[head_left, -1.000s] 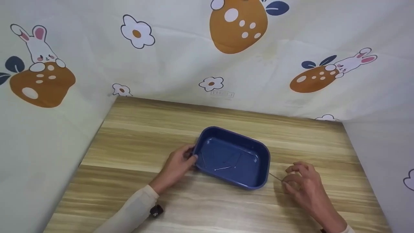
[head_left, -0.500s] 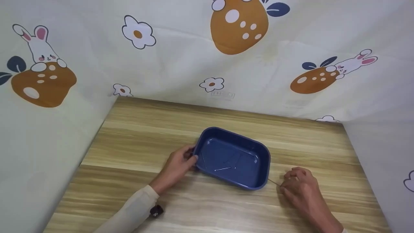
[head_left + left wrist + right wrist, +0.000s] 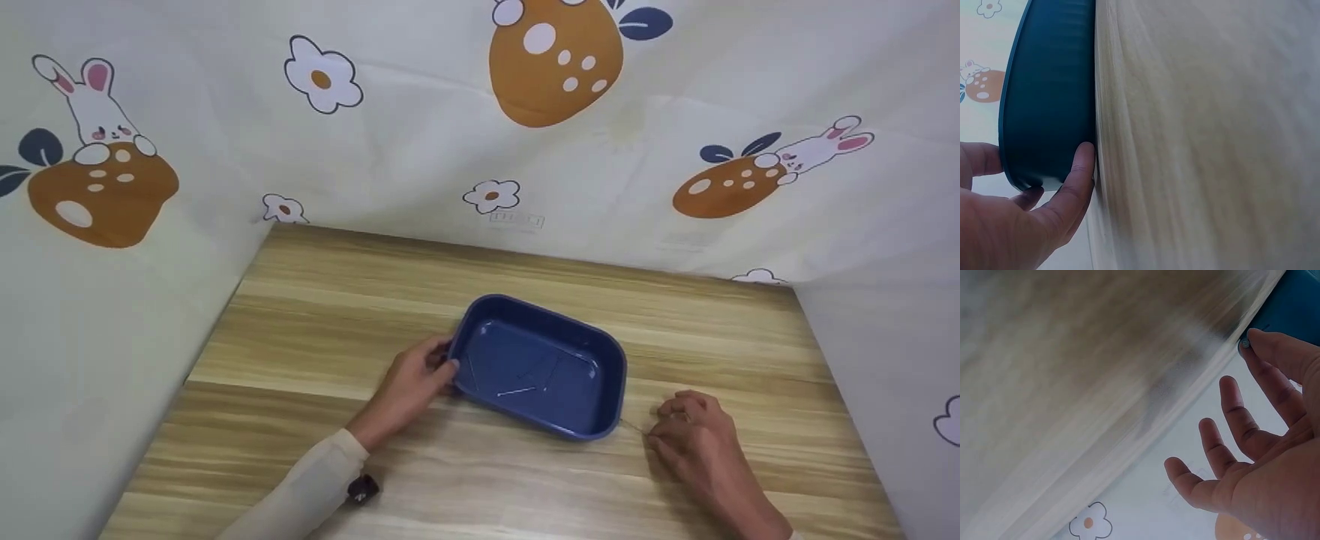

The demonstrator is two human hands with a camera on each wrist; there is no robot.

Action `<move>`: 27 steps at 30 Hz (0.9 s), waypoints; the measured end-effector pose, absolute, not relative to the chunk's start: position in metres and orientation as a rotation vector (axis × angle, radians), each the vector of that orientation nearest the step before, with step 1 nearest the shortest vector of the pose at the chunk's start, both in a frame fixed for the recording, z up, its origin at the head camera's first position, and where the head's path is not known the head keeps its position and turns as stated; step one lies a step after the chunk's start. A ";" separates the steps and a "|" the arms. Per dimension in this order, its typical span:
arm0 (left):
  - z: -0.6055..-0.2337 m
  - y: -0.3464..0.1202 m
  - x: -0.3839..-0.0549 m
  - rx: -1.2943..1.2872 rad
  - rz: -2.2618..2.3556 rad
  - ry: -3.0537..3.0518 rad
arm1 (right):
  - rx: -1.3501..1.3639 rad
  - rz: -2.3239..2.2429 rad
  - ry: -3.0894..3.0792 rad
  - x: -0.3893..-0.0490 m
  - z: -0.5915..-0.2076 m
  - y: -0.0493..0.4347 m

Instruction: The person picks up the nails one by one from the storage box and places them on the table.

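Observation:
A blue rectangular tray point(image 3: 581, 431) with rounded corners stands on the wooden table. My left hand point(image 3: 411, 379) grips its left end; in the left wrist view the thumb and fingers point(image 3: 1075, 174) lie against the rim and side wall. Several thin, shiny pin-like sticks point(image 3: 517, 391) lie scattered on the tray's floor. To the right of the tray, my right hand point(image 3: 697, 442) pinches a thin straight stick point(image 3: 634, 427) between thumb and index finger. It points at the tray's lower right corner. In the right wrist view its small round end point(image 3: 1246, 343) shows between the fingertips, the other fingers spread.
The wooden table point(image 3: 330, 300) is bordered at the back and both sides by pale patterned cloth point(image 3: 405, 135). A small black object point(image 3: 364, 489) is beside the left sleeve point(image 3: 315, 480).
My right hand has moved slightly toward the front and left, and the stick's tip has shifted down along the tray's right side. My left hand and the tray stay in place.

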State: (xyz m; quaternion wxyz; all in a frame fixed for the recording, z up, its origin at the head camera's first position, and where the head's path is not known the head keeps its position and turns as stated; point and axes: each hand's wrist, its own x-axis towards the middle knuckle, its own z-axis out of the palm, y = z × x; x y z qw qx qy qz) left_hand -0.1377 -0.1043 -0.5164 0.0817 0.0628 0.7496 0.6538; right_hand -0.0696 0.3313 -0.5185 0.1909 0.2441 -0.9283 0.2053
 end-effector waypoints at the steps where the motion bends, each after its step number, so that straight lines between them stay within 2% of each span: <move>1: -0.516 -0.104 -0.138 0.182 1.956 2.229 | 0.687 0.579 -2.609 -0.070 -0.519 0.331; 27: -0.518 -0.104 -0.139 0.192 1.927 2.250 | 0.574 0.481 -2.668 -0.068 -0.517 0.329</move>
